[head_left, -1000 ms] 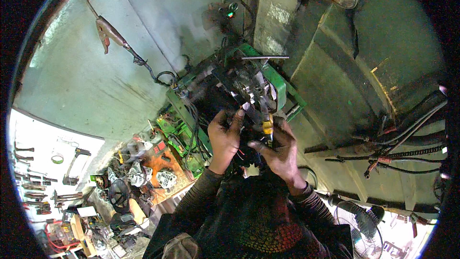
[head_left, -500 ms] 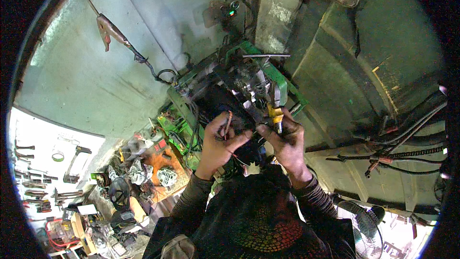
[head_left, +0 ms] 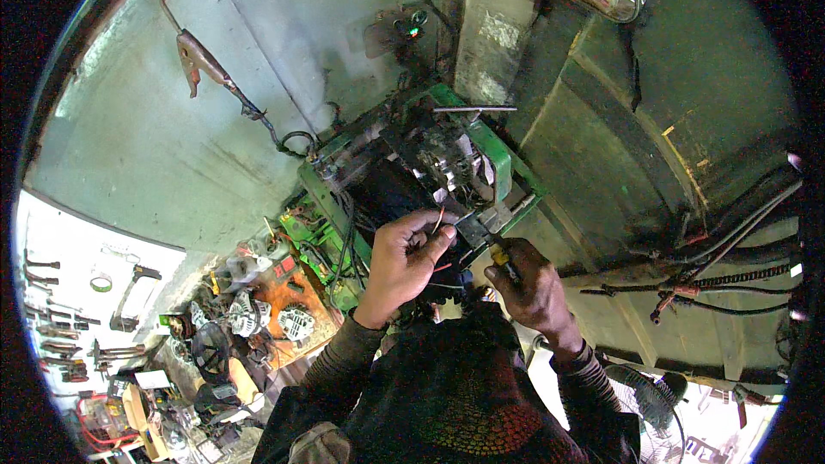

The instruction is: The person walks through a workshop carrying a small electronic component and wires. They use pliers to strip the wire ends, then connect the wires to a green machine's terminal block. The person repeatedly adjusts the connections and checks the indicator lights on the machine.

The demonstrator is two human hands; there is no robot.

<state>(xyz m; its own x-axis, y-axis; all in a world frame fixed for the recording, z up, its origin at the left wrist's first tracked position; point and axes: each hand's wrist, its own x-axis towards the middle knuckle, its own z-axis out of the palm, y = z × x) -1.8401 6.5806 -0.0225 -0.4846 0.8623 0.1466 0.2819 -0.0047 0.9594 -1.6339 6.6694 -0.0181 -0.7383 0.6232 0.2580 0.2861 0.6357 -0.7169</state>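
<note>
A thin reddish wire (head_left: 441, 220) rises from the pinched thumb and fingertips of my left hand (head_left: 402, 266). My right hand (head_left: 534, 290) is closed round a short yellow-and-black tool (head_left: 500, 255); its kind cannot be made out. Both hands are over the near side of a green metal frame (head_left: 494, 155) with dark machine parts inside it. The tool lies close to a dark flat piece (head_left: 472, 228) at the frame's near right corner. My fingers hide part of the wire and most of the tool.
A clamp on a cable (head_left: 202, 60) hangs at the upper left. Green parts (head_left: 314, 236) and an orange-topped bench (head_left: 305, 292) with metal parts stand at the left. Tools hang on a white wall (head_left: 86, 292). Cables (head_left: 730, 279) run along the right; a fan (head_left: 653, 395) stands lower right.
My right hand has moved down and to the right with the yellow-and-black tool, which has turned in the grip. The left hand has shifted slightly right and now pinches the wire nearer its fingertips.
</note>
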